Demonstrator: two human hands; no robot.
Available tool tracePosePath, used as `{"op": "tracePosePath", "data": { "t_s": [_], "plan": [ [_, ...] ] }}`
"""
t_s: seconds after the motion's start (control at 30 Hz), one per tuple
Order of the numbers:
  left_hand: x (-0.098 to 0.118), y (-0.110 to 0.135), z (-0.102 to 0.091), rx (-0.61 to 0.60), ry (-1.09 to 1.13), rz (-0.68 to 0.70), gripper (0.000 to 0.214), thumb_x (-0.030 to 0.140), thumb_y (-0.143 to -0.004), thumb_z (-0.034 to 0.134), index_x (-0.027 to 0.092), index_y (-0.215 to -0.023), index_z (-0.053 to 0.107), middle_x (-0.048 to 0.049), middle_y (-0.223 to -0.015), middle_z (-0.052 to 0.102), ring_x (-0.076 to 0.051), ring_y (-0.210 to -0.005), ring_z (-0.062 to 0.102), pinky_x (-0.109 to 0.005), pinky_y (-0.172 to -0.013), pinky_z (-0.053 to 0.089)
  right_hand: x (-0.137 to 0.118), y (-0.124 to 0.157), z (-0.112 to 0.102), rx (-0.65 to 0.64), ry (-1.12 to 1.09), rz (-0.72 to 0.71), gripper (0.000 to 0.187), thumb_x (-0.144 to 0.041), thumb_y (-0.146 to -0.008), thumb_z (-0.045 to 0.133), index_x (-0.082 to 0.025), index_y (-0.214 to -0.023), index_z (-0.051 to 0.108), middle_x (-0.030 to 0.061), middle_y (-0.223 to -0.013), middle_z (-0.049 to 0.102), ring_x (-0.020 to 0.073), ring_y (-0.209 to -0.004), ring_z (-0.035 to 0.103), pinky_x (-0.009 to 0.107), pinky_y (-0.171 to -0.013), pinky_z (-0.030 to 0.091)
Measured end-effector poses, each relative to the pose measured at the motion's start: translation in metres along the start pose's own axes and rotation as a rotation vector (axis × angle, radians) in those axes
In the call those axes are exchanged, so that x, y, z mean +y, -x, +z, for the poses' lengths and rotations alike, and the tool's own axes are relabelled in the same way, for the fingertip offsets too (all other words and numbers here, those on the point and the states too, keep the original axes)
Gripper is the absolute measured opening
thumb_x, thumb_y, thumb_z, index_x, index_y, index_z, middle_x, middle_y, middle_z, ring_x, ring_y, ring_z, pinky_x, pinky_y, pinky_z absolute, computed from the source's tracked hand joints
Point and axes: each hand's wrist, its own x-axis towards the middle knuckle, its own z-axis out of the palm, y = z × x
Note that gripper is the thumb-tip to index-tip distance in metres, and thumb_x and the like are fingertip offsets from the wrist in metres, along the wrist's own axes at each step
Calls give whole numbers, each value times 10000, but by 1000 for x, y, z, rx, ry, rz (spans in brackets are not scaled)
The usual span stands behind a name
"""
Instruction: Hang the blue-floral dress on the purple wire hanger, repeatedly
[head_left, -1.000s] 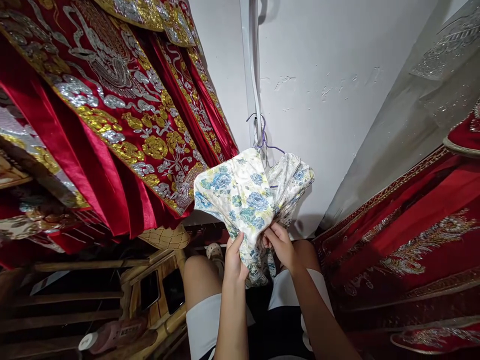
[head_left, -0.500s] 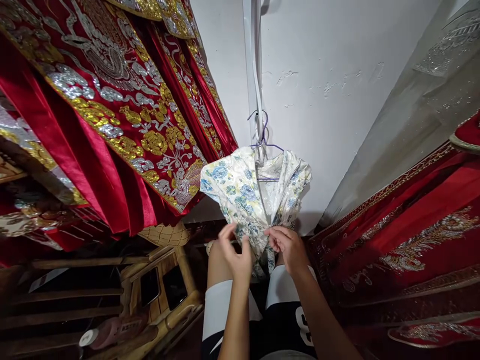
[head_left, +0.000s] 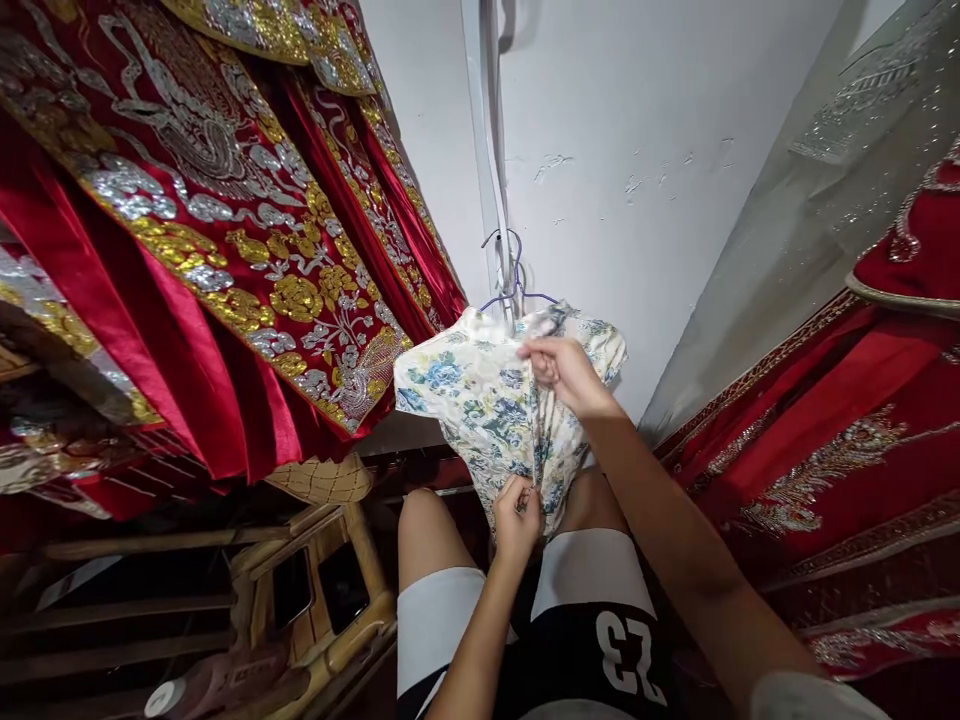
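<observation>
Floral top (head_left: pixel 457 390) hangs on the purple hanger (head_left: pixel 518 268) in front of the wall (head_left: pixel 600 110), above the person's knees. Half a second ago, the left hand (head_left: pixel 517 518) was off the fabric and the neckline gaped. Now the left fingers are clenched on the lower front, and the right hand (head_left: pixel 566 372) has moved up, its fingers pinching the neckline edge. Result: the front edge is held at two points, with the neck opening drawn together.
</observation>
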Motion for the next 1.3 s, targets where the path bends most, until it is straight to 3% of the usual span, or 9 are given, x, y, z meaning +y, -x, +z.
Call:
{"op": "tracePosePath", "data": {
  "t_s": [0.13,0.23,0.4,0.6,0.73,0.83,1.0,1.13,1.3],
  "plan": [
    [-5,-14,-8,-131,-113,42,202,193,-867,493,201,-666,493,5,-661,486,-152,-636,488,-261,-609,377,-26,-22,21,-8,-20,-87,183,-231,-809,627,-122,-678,693,-65,-455,420,47,-400,285,230,-414,168],
    [19,-53,-31,-246,-117,72,63,211,-829,593,193,-769,591,-10,-721,606,-167,-689,579,-275,-656,452,-17,-12,27,-4,37,-176,203,-265,-829,624,-137,-685,687,-44,-476,497,56,-422,371,218,-431,225],
    [105,-148,-74,75,-33,403,317,274,-972,557,194,-1277,595,-65,-988,705,-169,-883,670,-329,-858,530,-3,6,25,0,77,-242,251,-366,-815,655,-172,-655,650,-46,-473,502,79,-439,413,231,-462,271],
    [153,-200,-82,-40,-342,714,161,227,-997,528,169,-949,670,-64,-904,695,-162,-854,640,-295,-807,505,12,-4,15,47,188,-299,286,-401,-820,648,-194,-626,615,-66,-463,408,93,-457,338,258,-494,245],
    [135,-207,-105,348,-239,613,126,213,-984,539,170,-925,642,-55,-921,678,-162,-893,622,-291,-849,489,59,-7,-3,125,264,-147,273,-334,-758,634,-201,-529,570,-57,-472,403,96,-469,316,275,-507,219],
    [98,-214,-139,652,139,299,134,182,-962,548,169,-841,605,-14,-833,631,-139,-815,605,-259,-823,499,91,11,-13,114,238,-62,291,-339,-740,604,-213,-489,526,-61,-448,353,99,-451,284,281,-491,194],
    [31,-186,-140,640,924,-483,266,115,-959,462,174,-710,533,21,-592,524,-101,-568,553,-198,-664,516,118,60,-11,145,7,6,283,-340,-718,607,-213,-486,505,-49,-472,366,95,-447,296,279,-473,198],
    [9,-120,-79,578,965,-588,230,177,-944,438,158,-876,657,-58,-737,686,-152,-751,676,-261,-790,554,136,97,-18,235,-89,50,340,-396,-753,572,-231,-489,436,-47,-463,331,109,-445,286,290,-473,213],
    [2,-55,-35,353,793,-573,232,361,-798,698,186,-947,664,-67,-901,734,-208,-863,699,-319,-839,545,137,136,-73,208,106,162,368,-379,-728,614,-230,-425,468,-27,-432,363,115,-432,282,301,-476,198]
  ]
}}
